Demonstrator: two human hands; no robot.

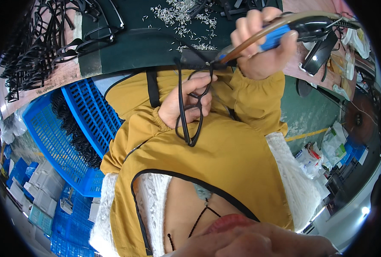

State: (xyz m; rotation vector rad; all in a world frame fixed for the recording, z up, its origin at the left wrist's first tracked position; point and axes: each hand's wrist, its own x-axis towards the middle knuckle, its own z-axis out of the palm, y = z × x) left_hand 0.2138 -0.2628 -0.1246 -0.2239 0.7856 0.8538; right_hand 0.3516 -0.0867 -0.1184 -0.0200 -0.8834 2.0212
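Note:
My left hand (186, 100) is closed around a black eyeglasses frame (182, 109), held upright in front of my chest just off the table edge. One hinge corner of the frame points up toward the table. In my right hand (263, 58) is a blue and black powered screwdriver (276, 37), gripped with the fingers wrapped over its body. Its tip meets or nearly meets the hinge corner; exact contact is too small to tell. A brown hose or cord (293, 18) runs along the screwdriver and across my fingers.
Small silvery screws or pins (182, 17) lie scattered on the dark green mat (134, 47). Many black eyeglasses frames (31, 55) are piled at the table's left. Blue baskets (49, 141), with black coiled-looking pieces (72, 128) between, stand below left. A dark device (321, 53) sits right.

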